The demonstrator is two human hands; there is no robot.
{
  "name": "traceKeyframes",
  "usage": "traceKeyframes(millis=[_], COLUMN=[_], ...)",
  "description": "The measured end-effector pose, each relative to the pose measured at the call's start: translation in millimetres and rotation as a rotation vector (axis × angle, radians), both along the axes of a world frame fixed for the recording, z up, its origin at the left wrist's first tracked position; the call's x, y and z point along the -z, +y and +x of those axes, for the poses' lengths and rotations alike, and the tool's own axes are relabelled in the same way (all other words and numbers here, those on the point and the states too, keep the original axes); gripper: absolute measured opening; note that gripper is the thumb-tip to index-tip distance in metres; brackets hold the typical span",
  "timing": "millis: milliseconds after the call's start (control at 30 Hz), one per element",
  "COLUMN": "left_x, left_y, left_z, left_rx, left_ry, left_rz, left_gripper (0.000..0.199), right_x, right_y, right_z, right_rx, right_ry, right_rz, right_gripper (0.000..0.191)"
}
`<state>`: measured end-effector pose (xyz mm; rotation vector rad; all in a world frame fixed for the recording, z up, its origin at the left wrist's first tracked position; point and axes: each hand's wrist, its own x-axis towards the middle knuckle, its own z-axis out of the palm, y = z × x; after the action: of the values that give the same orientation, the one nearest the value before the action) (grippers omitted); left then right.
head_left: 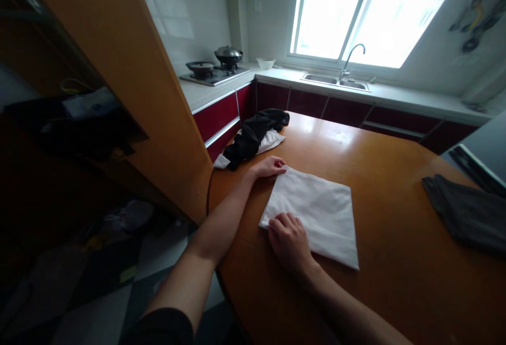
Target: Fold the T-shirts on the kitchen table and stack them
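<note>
A white cloth [316, 208], folded to a rough rectangle, lies on the wooden table [379, 176]. Whether it is a garment I cannot tell. My left hand [270, 167] is at its far left corner, the thumb and fingers closed on the edge. At the near left corner my right hand [289, 238] rests with its fingers curled over the cloth, the thumb side by the corner. The cloth lies flat, with slight wrinkles and its right edge slanting toward me.
A heap of black clothing [256, 134] with white fabric [271, 141] under it lies at the table's far left edge. Folded dark grey cloth [470, 210] is on the right. A wooden panel [158, 86] rises at left. Beyond are a stove [217, 75] and a sink [320, 78].
</note>
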<state>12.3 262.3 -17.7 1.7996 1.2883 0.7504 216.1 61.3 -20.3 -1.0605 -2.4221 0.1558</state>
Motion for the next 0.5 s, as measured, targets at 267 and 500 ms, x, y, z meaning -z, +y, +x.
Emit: traceKeyframes(millis=[267, 500], left_x=[-8.5, -2.9], left_y=[-9.9, -6.4], left_z=[10.7, 20.2], left_rx=[-0.064, -0.122], left_ry=[-0.044, -0.045], left_rz=[0.127, 0.195], left_gripper=[0.025, 0.02], right_x=[0.8, 0.3], right_y=[-3.7, -6.5], right_z=[2.2, 1.9], right_rx=[-0.033, -0.052], right_ry=[0.095, 0.169], right_rz=[-0.004, 0.098], right_gripper=[0.012, 0.015])
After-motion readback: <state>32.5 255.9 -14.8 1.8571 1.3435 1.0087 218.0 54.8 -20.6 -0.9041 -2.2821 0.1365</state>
